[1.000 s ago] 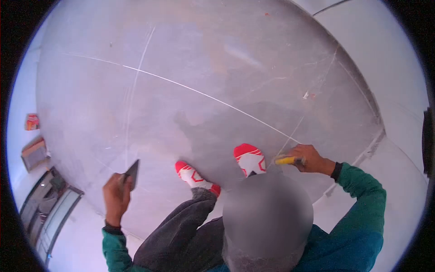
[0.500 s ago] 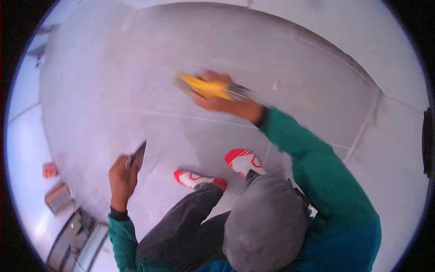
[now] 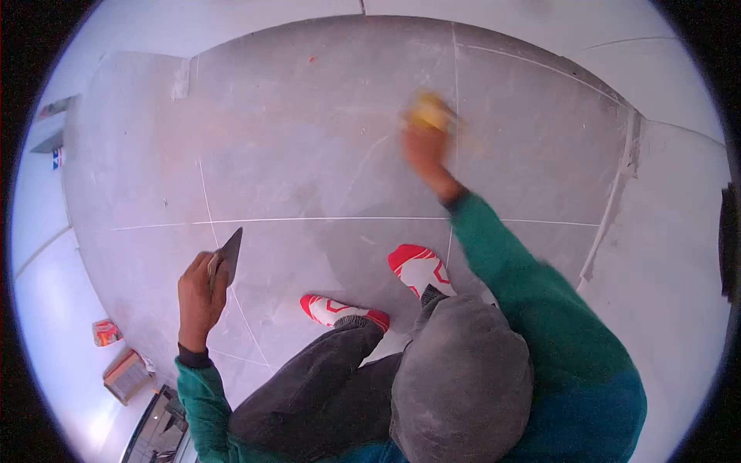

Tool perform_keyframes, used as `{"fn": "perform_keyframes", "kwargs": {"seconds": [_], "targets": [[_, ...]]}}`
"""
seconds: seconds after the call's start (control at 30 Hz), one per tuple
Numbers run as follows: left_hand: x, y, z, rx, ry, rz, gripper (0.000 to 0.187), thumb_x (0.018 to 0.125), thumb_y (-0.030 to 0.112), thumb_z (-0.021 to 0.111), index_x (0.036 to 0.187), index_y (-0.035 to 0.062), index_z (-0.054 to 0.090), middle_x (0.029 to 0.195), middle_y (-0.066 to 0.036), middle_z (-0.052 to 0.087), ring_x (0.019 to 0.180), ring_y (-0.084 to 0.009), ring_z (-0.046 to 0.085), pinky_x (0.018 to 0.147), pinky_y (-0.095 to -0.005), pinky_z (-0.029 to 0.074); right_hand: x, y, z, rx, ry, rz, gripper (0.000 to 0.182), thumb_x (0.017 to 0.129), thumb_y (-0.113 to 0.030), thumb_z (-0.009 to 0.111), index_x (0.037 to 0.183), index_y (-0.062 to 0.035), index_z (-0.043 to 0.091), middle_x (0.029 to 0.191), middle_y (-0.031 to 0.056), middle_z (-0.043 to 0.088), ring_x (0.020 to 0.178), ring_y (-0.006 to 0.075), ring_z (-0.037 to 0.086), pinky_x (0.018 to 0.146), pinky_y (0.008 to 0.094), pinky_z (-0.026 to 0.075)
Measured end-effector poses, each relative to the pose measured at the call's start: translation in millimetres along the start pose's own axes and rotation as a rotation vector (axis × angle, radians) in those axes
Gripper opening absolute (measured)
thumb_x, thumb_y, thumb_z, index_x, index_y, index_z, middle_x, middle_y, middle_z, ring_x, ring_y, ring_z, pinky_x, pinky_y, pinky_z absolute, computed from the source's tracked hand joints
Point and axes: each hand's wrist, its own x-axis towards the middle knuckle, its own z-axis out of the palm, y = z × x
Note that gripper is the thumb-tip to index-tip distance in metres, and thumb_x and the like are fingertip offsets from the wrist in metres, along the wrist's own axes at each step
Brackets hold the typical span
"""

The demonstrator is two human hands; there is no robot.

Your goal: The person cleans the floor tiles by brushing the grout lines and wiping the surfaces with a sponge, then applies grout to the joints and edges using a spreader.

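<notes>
My left hand (image 3: 202,297) is closed round a flat, pointed metal blade (image 3: 229,253), whose tip points up and away from me. Farther out and to the right, my right hand (image 3: 426,147) grips a yellow tool (image 3: 430,112); both are smeared by motion, so the tool's shape and its far end cannot be made out. Beneath both hands lies the grey tiled floor (image 3: 309,170) with thin white joint lines. Whether the yellow tool touches the floor is not clear.
Pale walls (image 3: 664,224) edge the floor. My feet in red and white socks (image 3: 421,270) stand near the centre. At the lower left are a red packet (image 3: 106,332), a cardboard box (image 3: 127,376) and a glass-fronted dark object (image 3: 158,428).
My right hand has swung right and farther out with the yellow tool. My left hand has shifted slightly, still holding the blade. The view has turned a little.
</notes>
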Motion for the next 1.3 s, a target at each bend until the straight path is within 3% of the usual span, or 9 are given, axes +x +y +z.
{"fn": "perform_keyframes", "kwargs": {"seconds": [0.2,0.27,0.4,0.5,0.63,0.8,0.9,1.1,1.3], "targets": [[35,35,-20,0.064,0.044,0.109,0.019,0.078,0.006,0.051,0.094,-0.0025,0.057,0.082,-0.015,0.056,0.072,-0.0347,0.055,0.062,-0.0377,0.044,101,-158,-30,0.260,-0.142,0.028,0.038,0.073,-0.023,0.055,0.105,-0.0028,0.051,0.095,0.0171,0.055,0.085,0.0332,0.055,0.073,0.0440,0.045],[33,33,-19,0.013,0.013,0.081,0.019,0.078,0.007,0.052,0.094,-0.0024,0.057,0.082,-0.015,0.056,0.072,-0.0343,0.055,0.062,-0.0375,0.045,63,-86,-45,0.050,0.019,-0.325,0.037,0.076,-0.023,0.053,0.106,-0.0012,0.049,0.094,0.0155,0.055,0.087,0.0304,0.055,0.075,0.0405,0.044],[16,3,-6,0.037,-0.042,-0.031,0.019,0.078,0.007,0.052,0.093,-0.0023,0.057,0.083,-0.015,0.057,0.072,-0.0337,0.056,0.062,-0.0372,0.045,-60,43,-218,0.562,-0.154,0.250,0.043,0.083,-0.009,0.053,0.122,0.0002,0.038,0.116,0.0155,0.049,0.105,0.0247,0.049,0.090,0.0360,0.040],[2,-13,-2,0.126,-0.089,-0.048,0.018,0.077,0.007,0.052,0.092,-0.0018,0.056,0.082,-0.015,0.056,0.071,-0.0340,0.055,0.061,-0.0378,0.044,-149,106,-304,0.254,-0.114,0.487,0.054,0.085,-0.012,0.052,0.131,-0.0009,0.027,0.128,0.0157,0.038,0.115,0.0252,0.040,0.094,0.0376,0.037],[10,-5,10,0.156,-0.126,0.011,0.020,0.077,0.007,0.052,0.095,0.0011,0.056,0.081,-0.014,0.056,0.072,-0.0326,0.055,0.061,-0.0391,0.045,-159,61,-171,0.016,-0.175,0.237,0.043,0.078,-0.012,0.052,0.116,-0.0004,0.036,0.111,0.0164,0.043,0.102,0.0286,0.043,0.085,0.0402,0.039],[44,33,71,0.283,-0.212,0.293,0.034,0.076,0.009,0.050,0.109,0.0050,0.051,0.086,-0.012,0.057,0.078,-0.0269,0.057,0.061,-0.0367,0.048,49,-149,43,0.379,0.061,-0.193,0.027,0.066,-0.010,0.052,0.091,0.0001,0.050,0.083,0.0178,0.054,0.079,0.0345,0.052,0.069,0.0438,0.044],[68,85,124,0.392,-0.274,0.404,0.031,0.077,0.013,0.049,0.107,0.0072,0.051,0.093,-0.011,0.054,0.083,-0.0272,0.054,0.065,-0.0389,0.047,107,-198,49,0.403,-0.313,-0.067,0.037,0.072,-0.022,0.052,0.104,-0.0036,0.050,0.098,0.0167,0.056,0.083,0.0361,0.055,0.072,0.0463,0.044],[57,188,278,0.165,0.017,0.535,0.047,0.076,0.017,0.049,0.120,0.0036,0.042,0.106,-0.015,0.048,0.097,-0.0305,0.047,0.079,-0.0410,0.039,60,-38,-87,0.464,0.001,-0.332,0.033,0.080,-0.019,0.053,0.108,-0.0026,0.049,0.095,0.0120,0.056,0.084,0.0280,0.053,0.074,0.0375,0.042],[176,170,275,-0.058,0.294,0.306,0.026,0.071,0.012,0.053,0.096,0.0106,0.057,0.087,-0.012,0.058,0.084,-0.0312,0.054,0.076,-0.0421,0.039,-113,131,-301,0.248,0.041,0.379,0.052,0.085,-0.017,0.053,0.130,-0.0011,0.033,0.128,0.0119,0.040,0.117,0.0208,0.038,0.099,0.0317,0.029]]}}
